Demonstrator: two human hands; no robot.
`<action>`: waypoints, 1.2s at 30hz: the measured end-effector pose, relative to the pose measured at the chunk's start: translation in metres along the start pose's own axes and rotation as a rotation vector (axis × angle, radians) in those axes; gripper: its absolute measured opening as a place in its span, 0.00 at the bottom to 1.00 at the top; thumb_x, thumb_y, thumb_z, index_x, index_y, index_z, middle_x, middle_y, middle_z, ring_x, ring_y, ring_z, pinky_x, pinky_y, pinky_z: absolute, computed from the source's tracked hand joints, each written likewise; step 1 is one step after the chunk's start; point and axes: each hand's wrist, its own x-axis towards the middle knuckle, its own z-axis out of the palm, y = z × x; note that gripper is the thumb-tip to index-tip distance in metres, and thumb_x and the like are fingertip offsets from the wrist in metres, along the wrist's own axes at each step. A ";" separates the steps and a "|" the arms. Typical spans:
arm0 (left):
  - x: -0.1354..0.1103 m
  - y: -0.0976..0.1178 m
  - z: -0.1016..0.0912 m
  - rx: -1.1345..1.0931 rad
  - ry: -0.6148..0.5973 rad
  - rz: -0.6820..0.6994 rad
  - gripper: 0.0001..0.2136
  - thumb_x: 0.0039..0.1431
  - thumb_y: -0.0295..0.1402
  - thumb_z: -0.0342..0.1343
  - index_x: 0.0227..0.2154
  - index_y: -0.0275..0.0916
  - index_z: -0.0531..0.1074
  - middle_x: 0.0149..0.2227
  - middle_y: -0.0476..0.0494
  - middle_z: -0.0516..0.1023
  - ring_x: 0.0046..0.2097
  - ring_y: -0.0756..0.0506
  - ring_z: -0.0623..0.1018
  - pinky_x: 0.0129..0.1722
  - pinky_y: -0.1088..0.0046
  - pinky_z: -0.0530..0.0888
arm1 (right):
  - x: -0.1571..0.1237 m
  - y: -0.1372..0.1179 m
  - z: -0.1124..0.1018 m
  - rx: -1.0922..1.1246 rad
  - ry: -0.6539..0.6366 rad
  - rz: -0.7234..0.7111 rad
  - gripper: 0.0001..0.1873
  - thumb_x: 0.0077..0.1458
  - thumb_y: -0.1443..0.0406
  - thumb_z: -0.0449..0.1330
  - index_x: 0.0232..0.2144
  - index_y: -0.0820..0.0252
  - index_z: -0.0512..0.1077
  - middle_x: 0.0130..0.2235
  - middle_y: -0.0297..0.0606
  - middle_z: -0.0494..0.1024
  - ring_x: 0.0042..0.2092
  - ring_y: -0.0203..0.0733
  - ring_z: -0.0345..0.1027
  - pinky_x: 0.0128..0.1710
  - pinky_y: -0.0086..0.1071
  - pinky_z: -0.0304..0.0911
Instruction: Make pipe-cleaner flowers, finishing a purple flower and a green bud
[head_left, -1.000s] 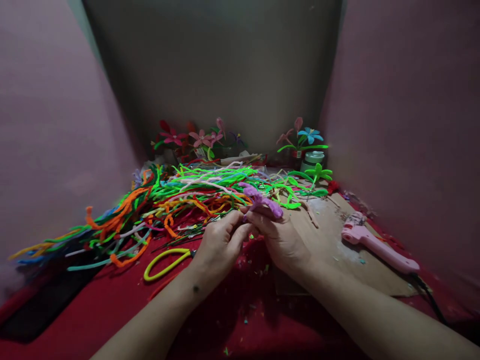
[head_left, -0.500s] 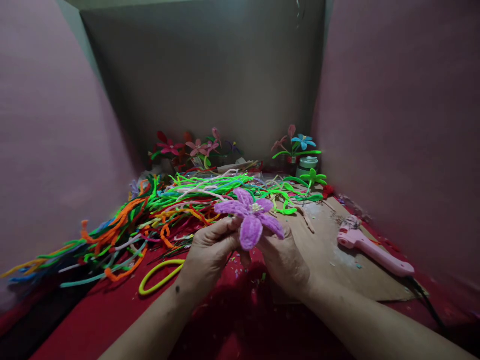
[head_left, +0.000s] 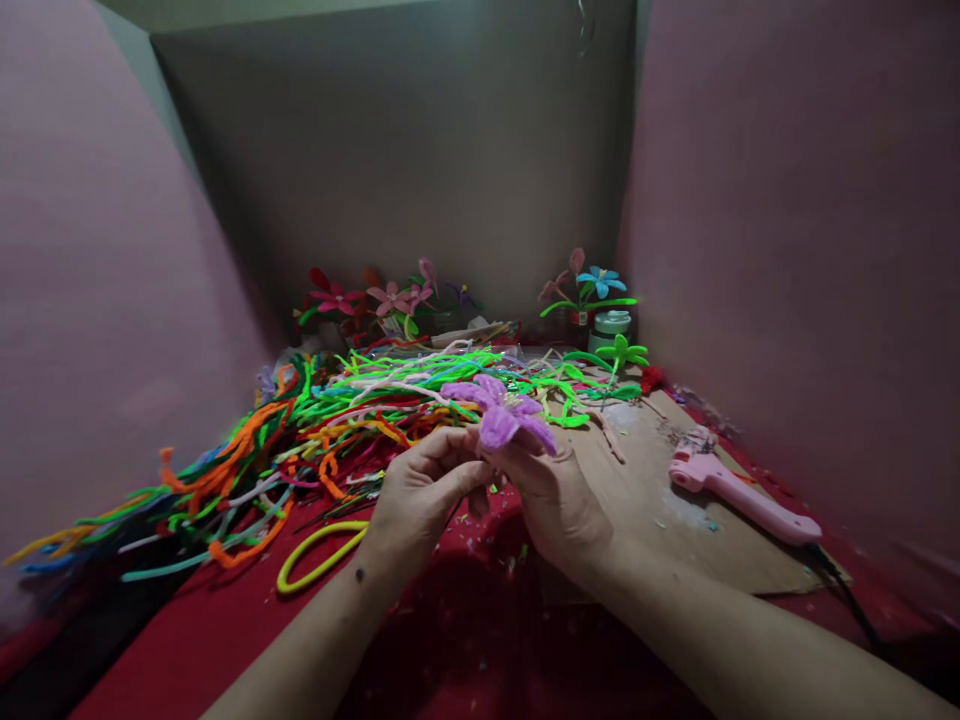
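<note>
A purple pipe-cleaner flower (head_left: pixel 496 428) with pale yellow stamens sits in front of me, its face tilted up and away. My right hand (head_left: pixel 559 500) is closed around the flower's underside, directly below the petals. From the other side, my left hand (head_left: pixel 420 490) pinches with thumb and fingers at the flower's base. The stem is mostly hidden by my fingers. Behind the flower spreads a heap of loose pipe cleaners (head_left: pixel 390 385), mainly green, orange and white. A yellow loop (head_left: pixel 289 570) lies beside my left wrist.
A pink hot glue gun (head_left: pixel 750 500) with a black cord rests on a cardboard sheet (head_left: pixel 630 510) at right. Finished pipe-cleaner flowers (head_left: pixel 390 298) and a light green jar (head_left: pixel 612 328) stand along the back. Scraps dot the red cloth (head_left: pixel 202 630); pink panels (head_left: pixel 795 250) rise at both sides.
The flower has tipped back, so its face now points upward rather than toward me. My hands have turned with it, and the fingers have shifted at its base.
</note>
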 end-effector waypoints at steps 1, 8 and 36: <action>-0.001 -0.001 0.001 0.074 0.045 0.023 0.03 0.51 0.29 0.59 0.29 0.37 0.72 0.23 0.52 0.72 0.22 0.54 0.69 0.23 0.78 0.67 | 0.001 0.001 0.000 0.012 0.003 0.009 0.13 0.52 0.61 0.59 0.19 0.60 0.68 0.20 0.30 0.66 0.22 0.32 0.59 0.22 0.29 0.58; -0.007 -0.003 0.003 0.440 0.195 0.218 0.03 0.54 0.29 0.55 0.28 0.39 0.73 0.20 0.53 0.67 0.23 0.54 0.65 0.24 0.79 0.63 | -0.001 0.006 -0.007 -0.177 0.083 -0.048 0.06 0.49 0.62 0.62 0.33 0.53 0.77 0.31 0.32 0.75 0.34 0.39 0.66 0.37 0.35 0.63; -0.003 0.008 -0.012 -0.433 -0.258 -0.352 0.05 0.55 0.32 0.55 0.28 0.36 0.68 0.15 0.57 0.60 0.14 0.60 0.48 0.12 0.86 0.51 | 0.015 0.005 -0.022 0.064 -0.183 0.209 0.12 0.43 0.64 0.65 0.35 0.54 0.77 0.30 0.32 0.76 0.30 0.35 0.64 0.34 0.31 0.59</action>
